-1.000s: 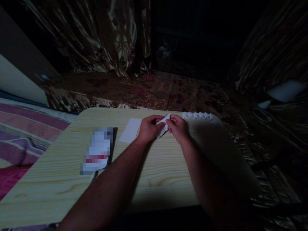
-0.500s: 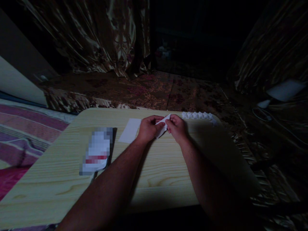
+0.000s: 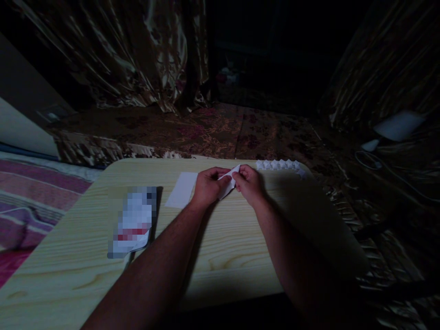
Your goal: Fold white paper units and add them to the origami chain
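Between both hands is a folded piece of white paper (image 3: 225, 183), tilted with one pointed corner up to the right. My left hand (image 3: 209, 187) is closed on its left side, thumb pressed on the face. Pinching the upper right part is my right hand (image 3: 249, 183), its thumb on the paper. The fingers behind the paper are partly hidden. Just left of my left hand lies a flat white sheet (image 3: 182, 189). Beyond my right hand, a row of several small white folded paper stars (image 3: 277, 165) runs along the table's far edge, with one star (image 3: 300, 173) set slightly nearer.
A phone-like object (image 3: 134, 220), blurred by pixelation, lies on the left of the wooden table (image 3: 220, 256), a cable at its lower end. A striped bedspread (image 3: 27, 188) borders the left. Behind are patterned curtains (image 3: 165, 59); a white lamp-like object (image 3: 398, 125) stands at right.
The whole view has shifted slightly. Both hands keep hold of the folded paper, with only a small change in the right fingers. The sheet, phone-like object and stars stay in place on the table.
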Tool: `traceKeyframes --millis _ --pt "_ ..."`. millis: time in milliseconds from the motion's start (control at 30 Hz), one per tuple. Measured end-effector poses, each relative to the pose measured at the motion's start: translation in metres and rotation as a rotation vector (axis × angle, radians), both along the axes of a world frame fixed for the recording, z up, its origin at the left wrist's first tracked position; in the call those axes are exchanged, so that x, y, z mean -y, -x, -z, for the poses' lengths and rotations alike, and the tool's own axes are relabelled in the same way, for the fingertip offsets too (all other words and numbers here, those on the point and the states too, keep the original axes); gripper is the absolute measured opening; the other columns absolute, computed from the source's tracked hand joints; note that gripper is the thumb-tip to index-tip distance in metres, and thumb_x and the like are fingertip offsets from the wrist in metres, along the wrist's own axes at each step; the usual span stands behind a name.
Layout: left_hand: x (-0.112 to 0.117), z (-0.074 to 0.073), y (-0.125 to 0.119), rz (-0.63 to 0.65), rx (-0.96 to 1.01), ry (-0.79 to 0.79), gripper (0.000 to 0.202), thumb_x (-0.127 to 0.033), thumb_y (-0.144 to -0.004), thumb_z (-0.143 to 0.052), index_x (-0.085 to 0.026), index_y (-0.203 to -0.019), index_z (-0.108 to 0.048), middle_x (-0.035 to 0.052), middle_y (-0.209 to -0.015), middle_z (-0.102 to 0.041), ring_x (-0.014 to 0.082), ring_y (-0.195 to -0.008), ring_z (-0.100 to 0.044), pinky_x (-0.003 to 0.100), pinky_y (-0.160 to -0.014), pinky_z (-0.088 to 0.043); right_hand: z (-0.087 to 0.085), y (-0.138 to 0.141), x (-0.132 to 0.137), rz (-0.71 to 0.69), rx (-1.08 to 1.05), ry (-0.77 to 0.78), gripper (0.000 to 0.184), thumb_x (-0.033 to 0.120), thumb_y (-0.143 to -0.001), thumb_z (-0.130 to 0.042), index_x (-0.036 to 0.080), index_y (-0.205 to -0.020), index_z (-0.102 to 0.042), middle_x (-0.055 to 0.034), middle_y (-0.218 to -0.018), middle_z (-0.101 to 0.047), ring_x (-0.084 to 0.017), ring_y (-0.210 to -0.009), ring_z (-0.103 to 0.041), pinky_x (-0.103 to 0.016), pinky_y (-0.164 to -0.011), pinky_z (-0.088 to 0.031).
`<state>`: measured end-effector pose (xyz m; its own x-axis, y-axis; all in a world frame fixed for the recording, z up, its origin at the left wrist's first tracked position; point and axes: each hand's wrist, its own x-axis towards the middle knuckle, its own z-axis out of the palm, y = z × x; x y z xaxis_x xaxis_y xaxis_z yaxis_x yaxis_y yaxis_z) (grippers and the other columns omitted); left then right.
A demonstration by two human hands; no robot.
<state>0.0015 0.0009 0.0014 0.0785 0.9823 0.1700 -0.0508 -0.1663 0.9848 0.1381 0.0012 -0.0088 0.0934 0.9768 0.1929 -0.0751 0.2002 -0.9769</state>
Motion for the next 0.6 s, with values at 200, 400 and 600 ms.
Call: traceKeyframes --millis 200,400,600 --pt "-0.0016 0.0028 0.0016 0.004 -0.016 -0.001 0.035 -0.035 -0.065 -0.073 -0.013 -0.092 -0.072 0.0075 -0.080 -0.071 0.0147 -0.062 -0.061 0.024 -0.057 -0.048 -0.0019 0.0005 0.0019 0.005 0.002 0.024 0.020 0.035 -0.074 -0.062 0.019 -0.082 -0.052 0.0058 -0.056 -0.053 -0.006 -0.044 -0.043 -0.019 -0.044 -0.033" --pt "-0.0009 0.0009 0.0023 -0.040 -0.047 0.006 0.032 -0.033 -0.064 -0.073 -0.014 -0.090 -0.073 0.0048 -0.074 -0.070 0.0128 -0.058 -0.058 0.022 -0.053 -0.044 -0.0041 0.0006 0.0027 -0.006 0.002 0.025 0.021 0.035 -0.073 -0.062 0.019 -0.079 -0.051 0.0061 -0.055 -0.053 -0.006 -0.044 -0.042 -0.018 -0.043 -0.032" --pt "-0.0004 0.0003 0.0022 -0.052 -0.057 -0.006 0.029 -0.033 -0.065 -0.071 -0.015 -0.089 -0.074 0.0037 -0.071 -0.069 0.0121 -0.056 -0.056 0.021 -0.051 -0.042 -0.0071 0.0004 0.0046 -0.020 -0.001 0.033 0.019 0.034 -0.073 -0.062 0.019 -0.077 -0.052 0.0066 -0.052 -0.052 -0.006 -0.043 -0.041 -0.018 -0.043 -0.031"
